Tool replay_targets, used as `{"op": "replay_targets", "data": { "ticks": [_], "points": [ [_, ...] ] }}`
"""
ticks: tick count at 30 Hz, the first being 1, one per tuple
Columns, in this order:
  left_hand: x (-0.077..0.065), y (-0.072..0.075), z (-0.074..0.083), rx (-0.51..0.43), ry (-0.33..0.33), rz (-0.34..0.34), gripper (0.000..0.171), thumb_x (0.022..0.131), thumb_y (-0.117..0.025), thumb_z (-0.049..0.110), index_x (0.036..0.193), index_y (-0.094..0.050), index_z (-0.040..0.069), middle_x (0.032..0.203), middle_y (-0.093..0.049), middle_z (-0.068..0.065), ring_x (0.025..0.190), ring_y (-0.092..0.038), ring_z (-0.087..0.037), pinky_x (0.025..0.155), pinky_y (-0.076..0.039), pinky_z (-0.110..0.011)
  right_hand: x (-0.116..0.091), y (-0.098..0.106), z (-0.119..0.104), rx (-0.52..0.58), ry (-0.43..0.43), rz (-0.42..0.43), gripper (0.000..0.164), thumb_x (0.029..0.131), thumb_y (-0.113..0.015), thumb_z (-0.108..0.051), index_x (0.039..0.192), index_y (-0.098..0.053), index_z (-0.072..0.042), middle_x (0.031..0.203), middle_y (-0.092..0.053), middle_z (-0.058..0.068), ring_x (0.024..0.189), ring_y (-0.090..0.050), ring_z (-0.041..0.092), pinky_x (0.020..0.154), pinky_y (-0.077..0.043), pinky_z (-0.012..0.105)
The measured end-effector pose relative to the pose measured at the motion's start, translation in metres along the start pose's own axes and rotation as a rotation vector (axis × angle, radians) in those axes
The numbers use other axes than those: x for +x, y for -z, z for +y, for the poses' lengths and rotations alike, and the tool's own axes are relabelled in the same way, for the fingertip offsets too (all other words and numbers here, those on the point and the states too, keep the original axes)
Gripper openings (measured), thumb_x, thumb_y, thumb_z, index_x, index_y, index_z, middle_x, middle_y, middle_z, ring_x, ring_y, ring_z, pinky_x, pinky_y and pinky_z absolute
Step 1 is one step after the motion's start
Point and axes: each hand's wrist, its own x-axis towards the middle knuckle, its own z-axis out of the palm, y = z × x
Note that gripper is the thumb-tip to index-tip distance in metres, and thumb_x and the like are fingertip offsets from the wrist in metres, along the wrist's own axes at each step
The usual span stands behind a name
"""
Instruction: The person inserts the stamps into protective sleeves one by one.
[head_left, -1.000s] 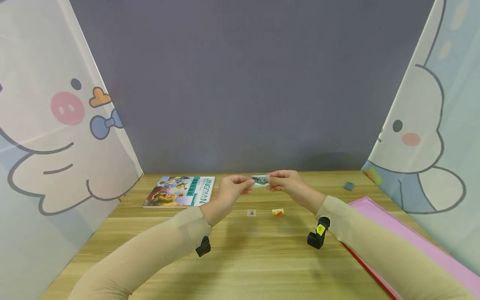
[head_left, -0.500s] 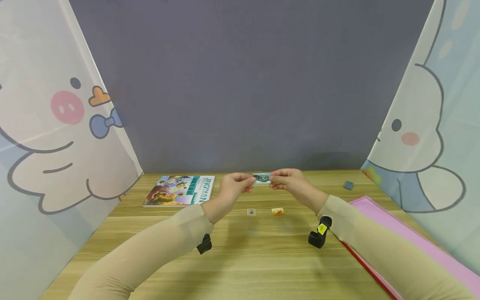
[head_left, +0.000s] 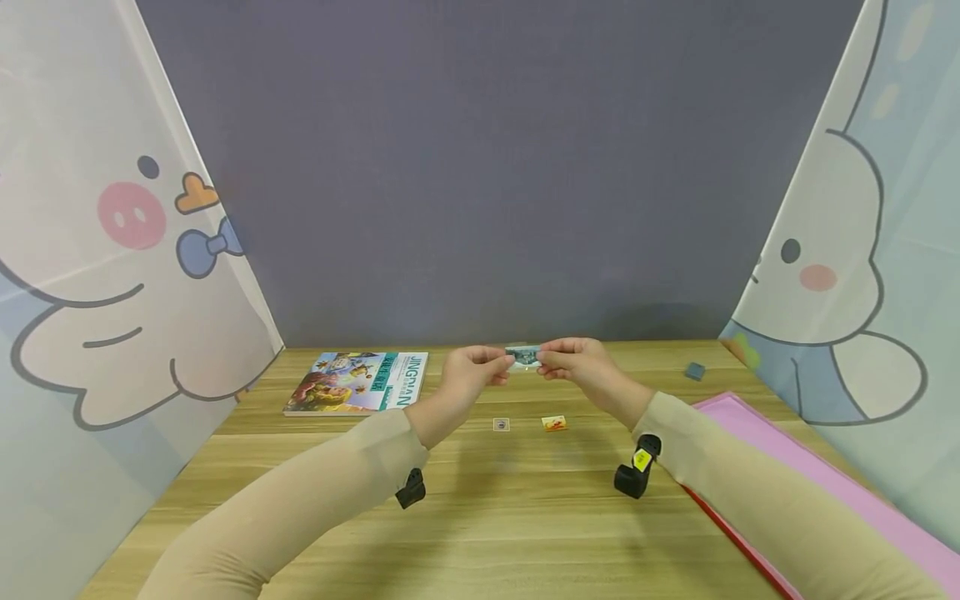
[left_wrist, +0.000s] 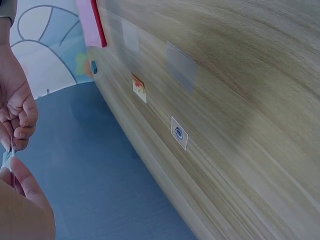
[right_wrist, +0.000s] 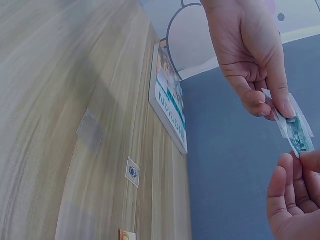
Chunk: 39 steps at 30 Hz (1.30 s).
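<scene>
Above the far part of the table, my left hand (head_left: 467, 382) and right hand (head_left: 583, 367) pinch opposite ends of a small green printed stamp-like piece (head_left: 527, 356). In the right wrist view, a clear plastic sleeve (right_wrist: 281, 127) shows around the green piece, its loose edge sticking out by the left thumb. Thumb and index finger do the pinching on both sides. Below the hands, a small white-bordered stamp (head_left: 502, 425) with a dark round print lies flat. To its right is a yellow-and-red stamp (head_left: 555, 423).
Two clear sleeves, a nearer one (left_wrist: 181, 66) and another (left_wrist: 131, 36), lie on the wooden table. A picture book (head_left: 352, 383) is at the back left. At right lies a pink folder (head_left: 787, 458) with a red edge; behind it sits a small blue-grey block (head_left: 694, 371).
Both hands have shifted slightly right and up with the green piece, more of which now shows between the fingertips. Things on the table stay put.
</scene>
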Motion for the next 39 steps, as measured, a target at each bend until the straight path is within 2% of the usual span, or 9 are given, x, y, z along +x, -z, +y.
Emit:
{"op": "replay_targets", "data": {
  "ticks": [8,14,18,21,26,30,32,36,39],
  "points": [
    [0.0010,0.0012,-0.0015,0.005,-0.003,-0.009,0.026,0.087,-0.073,0.013,0.106,-0.068,-0.004,0.093,-0.071,-0.010,0.074,-0.068,-0.014,0.076,-0.061,-0.029,0.0012,-0.0043,0.0023,0.010,0.007,0.000,0.022,0.096,-0.061,-0.008,0.111,-0.061,0.007,0.091,-0.070,0.009,0.081,-0.068,0.015,0.077,-0.058,0.026],
    [-0.0001,0.0010,-0.0009,0.001,0.004,-0.010,0.024,0.087,-0.073,0.010,0.106,-0.068,-0.004,0.091,-0.070,-0.008,0.072,-0.068,-0.013,0.078,-0.061,-0.031,0.0017,-0.0058,0.0034,0.001,0.019,-0.007,0.022,0.096,-0.060,-0.008,0.111,-0.061,0.009,0.088,-0.070,0.006,0.081,-0.068,0.015,0.076,-0.058,0.024],
    [-0.0005,0.0007,0.0002,-0.003,0.003,-0.010,0.022,0.087,-0.072,0.009,0.105,-0.068,-0.004,0.091,-0.069,-0.008,0.068,-0.065,-0.008,0.072,-0.060,-0.025,0.0015,-0.0068,0.0029,0.000,0.011,-0.008,0.022,0.097,-0.059,-0.008,0.111,-0.060,0.008,0.085,-0.068,0.001,0.084,-0.068,0.018,0.077,-0.058,0.025],
    [-0.0006,0.0008,0.0003,0.000,0.006,-0.011,0.023,0.087,-0.072,0.009,0.105,-0.067,-0.004,0.092,-0.069,-0.008,0.068,-0.065,-0.008,0.072,-0.060,-0.024,0.0017,-0.0071,0.0029,-0.014,0.011,-0.016,0.024,0.097,-0.059,-0.008,0.113,-0.060,0.009,0.090,-0.069,0.005,0.085,-0.068,0.017,0.079,-0.058,0.027],
    [-0.0005,0.0013,-0.0005,-0.002,0.022,-0.016,0.025,0.087,-0.073,0.010,0.106,-0.067,-0.004,0.095,-0.070,-0.010,0.071,-0.067,-0.010,0.077,-0.060,-0.029,0.0027,-0.0064,0.0046,-0.052,0.037,-0.067,0.029,0.098,-0.056,-0.008,0.119,-0.058,0.012,0.105,-0.069,0.019,0.084,-0.068,0.013,0.087,-0.058,0.032],
    [-0.0007,0.0017,-0.0006,-0.009,0.015,-0.020,0.022,0.087,-0.073,0.009,0.103,-0.068,-0.004,0.090,-0.070,-0.008,0.069,-0.067,-0.010,0.082,-0.060,-0.036,0.0031,-0.0058,0.0050,-0.062,0.050,-0.111,0.029,0.099,-0.054,-0.009,0.120,-0.057,0.012,0.103,-0.070,0.017,0.087,-0.069,0.014,0.094,-0.055,0.041],
    [-0.0009,0.0020,-0.0007,-0.010,0.006,-0.024,0.020,0.087,-0.073,0.009,0.101,-0.068,-0.005,0.087,-0.070,-0.007,0.068,-0.066,-0.009,0.084,-0.060,-0.038,0.0031,-0.0055,0.0048,-0.056,0.052,-0.122,0.029,0.100,-0.053,-0.008,0.120,-0.056,0.012,0.102,-0.070,0.016,0.087,-0.069,0.014,0.093,-0.056,0.040],
    [-0.0007,0.0028,-0.0015,-0.003,-0.003,-0.032,0.020,0.087,-0.073,0.010,0.100,-0.068,-0.004,0.086,-0.070,-0.005,0.069,-0.067,-0.010,0.084,-0.060,-0.039,0.0034,-0.0052,0.0049,-0.039,0.048,-0.119,0.028,0.099,-0.054,-0.008,0.119,-0.056,0.012,0.100,-0.070,0.016,0.084,-0.069,0.013,0.084,-0.059,0.029],
    [-0.0007,0.0039,-0.0024,-0.005,-0.005,-0.033,0.023,0.087,-0.073,0.012,0.103,-0.068,-0.004,0.088,-0.070,-0.005,0.072,-0.067,-0.011,0.082,-0.060,-0.036,0.0035,-0.0045,0.0051,-0.036,0.048,-0.121,0.027,0.099,-0.054,-0.007,0.118,-0.056,0.012,0.098,-0.071,0.014,0.084,-0.069,0.013,0.084,-0.059,0.029]
  ]
}}
